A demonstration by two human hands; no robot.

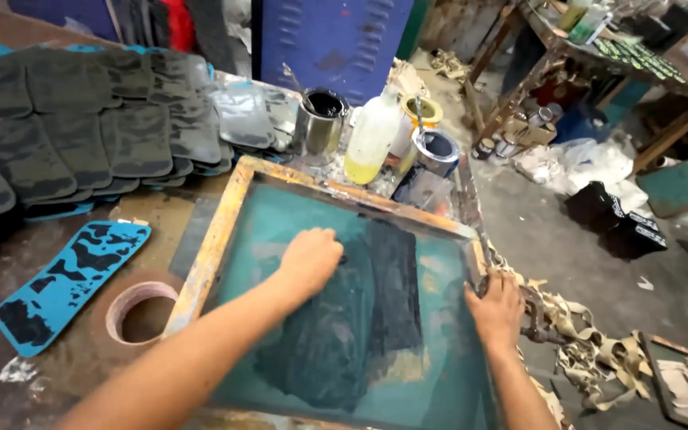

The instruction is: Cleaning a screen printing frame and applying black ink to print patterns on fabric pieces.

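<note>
Your left hand [310, 259], curled, perhaps around a hidden rag, presses dark ink across the teal wooden-framed printing screen [224, 215]; your right hand [497, 306] grips its edge.

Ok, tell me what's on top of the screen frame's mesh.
Dark ink is smeared across the teal mesh, with the left hand pressing on it. Whatever the hand grips is hidden, as is anything beneath the mesh.

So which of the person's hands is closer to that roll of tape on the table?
The left. The left hand presses on the screen's mesh, not far right of the tape roll. The right hand grips the frame's far right edge, well beyond it.
</note>
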